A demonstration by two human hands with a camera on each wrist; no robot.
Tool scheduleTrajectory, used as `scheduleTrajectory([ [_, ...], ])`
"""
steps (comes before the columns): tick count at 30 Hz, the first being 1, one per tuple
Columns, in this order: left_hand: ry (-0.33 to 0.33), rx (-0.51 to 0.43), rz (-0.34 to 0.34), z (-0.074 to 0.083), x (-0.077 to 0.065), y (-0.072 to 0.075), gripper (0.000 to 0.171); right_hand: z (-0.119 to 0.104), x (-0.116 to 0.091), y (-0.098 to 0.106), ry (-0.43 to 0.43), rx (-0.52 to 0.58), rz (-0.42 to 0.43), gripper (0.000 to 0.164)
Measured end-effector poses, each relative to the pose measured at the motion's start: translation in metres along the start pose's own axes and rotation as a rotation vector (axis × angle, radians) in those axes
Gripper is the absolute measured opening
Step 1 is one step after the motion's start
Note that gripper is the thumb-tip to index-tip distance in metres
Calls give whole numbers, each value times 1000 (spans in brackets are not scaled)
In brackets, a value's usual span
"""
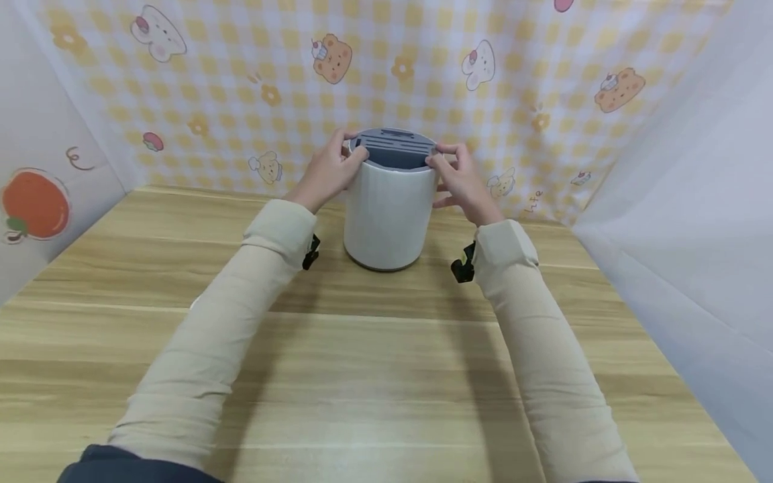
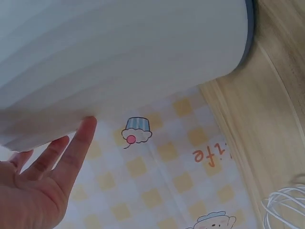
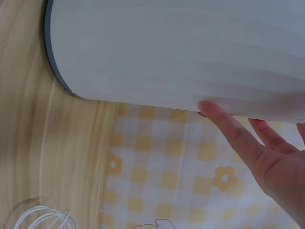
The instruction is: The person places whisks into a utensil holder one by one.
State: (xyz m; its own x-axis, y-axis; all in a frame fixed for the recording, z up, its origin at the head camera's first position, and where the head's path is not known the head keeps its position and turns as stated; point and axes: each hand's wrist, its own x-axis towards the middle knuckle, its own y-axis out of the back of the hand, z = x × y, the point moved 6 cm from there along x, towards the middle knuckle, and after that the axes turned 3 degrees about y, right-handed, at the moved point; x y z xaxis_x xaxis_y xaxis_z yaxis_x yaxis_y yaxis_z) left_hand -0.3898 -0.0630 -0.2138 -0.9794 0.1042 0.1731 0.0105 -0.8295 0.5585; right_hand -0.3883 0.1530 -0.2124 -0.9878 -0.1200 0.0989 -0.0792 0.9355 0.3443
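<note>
On the wooden table (image 1: 386, 376), near its far edge and roughly centred between the side walls, a white cylindrical container (image 1: 386, 215) stands upright. Behind it hangs a yellow-checked backdrop (image 1: 241, 80) printed with cartoon bears, rabbits and flowers. A pale panel bearing an orange fruit print (image 1: 35, 204) closes the left side, and a plain white sheet (image 1: 694, 201) closes the right side.

The container has a white body with a narrow dark band at its base. A grey insert (image 1: 394, 149), slotted on its upper face, sits in the open top, tilted toward the camera.

Both arms wear beige sleeves (image 1: 211, 335), each with a black strap at the wrist.

The left hand (image 1: 329, 171) rests against the left side of the container rim, its thumb lying on the edge of the grey insert. The left wrist view shows the fingers (image 2: 76, 148) straight and lying against the white wall.

The right hand (image 1: 461, 181) mirrors it on the right side of the rim, its thumb touching the insert edge. The right wrist view shows straight fingers (image 3: 228, 126) against the wall.

White cable loops (image 2: 286, 207) lie on the table in the wrist views.
</note>
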Motion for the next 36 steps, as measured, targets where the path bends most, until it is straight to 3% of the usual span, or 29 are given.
scheduleTrajectory([
  [10, -12, 52, 31, 1, -15, 4, 58, -2, -12, -4, 35, -30, -34, 47],
  [36, -48, 84, 44, 4, -62, 15, 58, -9, -58, -16, 137, -77, 28, 51],
])
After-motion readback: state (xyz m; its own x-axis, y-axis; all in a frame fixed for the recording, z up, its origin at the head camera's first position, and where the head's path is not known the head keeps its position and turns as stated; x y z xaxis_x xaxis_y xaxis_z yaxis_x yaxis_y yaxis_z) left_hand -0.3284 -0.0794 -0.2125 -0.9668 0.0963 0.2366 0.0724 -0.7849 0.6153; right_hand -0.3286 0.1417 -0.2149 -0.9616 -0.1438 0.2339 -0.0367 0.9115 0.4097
